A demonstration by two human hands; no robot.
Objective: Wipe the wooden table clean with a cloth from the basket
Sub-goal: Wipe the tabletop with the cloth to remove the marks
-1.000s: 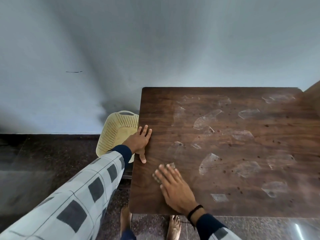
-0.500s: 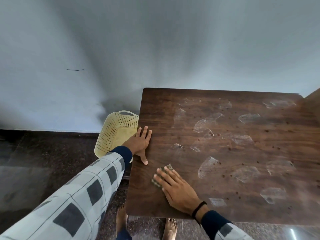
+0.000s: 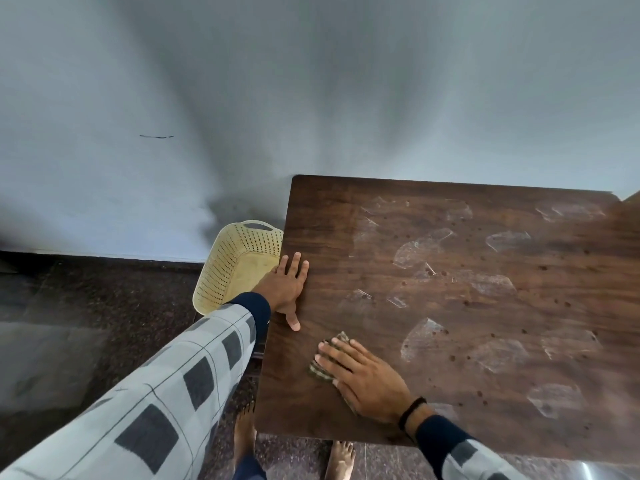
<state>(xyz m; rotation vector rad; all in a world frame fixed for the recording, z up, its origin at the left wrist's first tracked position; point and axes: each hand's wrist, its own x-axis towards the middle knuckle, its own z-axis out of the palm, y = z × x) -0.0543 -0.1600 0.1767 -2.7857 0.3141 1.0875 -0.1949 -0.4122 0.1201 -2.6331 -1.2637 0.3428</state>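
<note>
A dark wooden table (image 3: 491, 410) fills the right half of the view, marked with pale smears and small dark spots. My right hand (image 3: 365, 377) lies flat near the table's front left corner, pressing a small striped cloth (image 3: 320, 362) against the wood; only the cloth's left part shows from under the fingers. My left hand (image 3: 285, 287) rests flat on the table's left edge, fingers spread, holding nothing. A cream perforated plastic basket (image 3: 225, 271) stands on the floor just left of the table, behind my left hand.
A plain grey wall rises behind the table and basket. The floor (image 3: 104, 323) is dark speckled stone. My bare feet (image 3: 341, 459) show under the table's front edge. Another wooden surface (image 3: 632, 202) touches the table's far right corner.
My right hand has slid the cloth a little to the left and towards me along the front left part of the table. My left hand has stayed on the table's edge.
</note>
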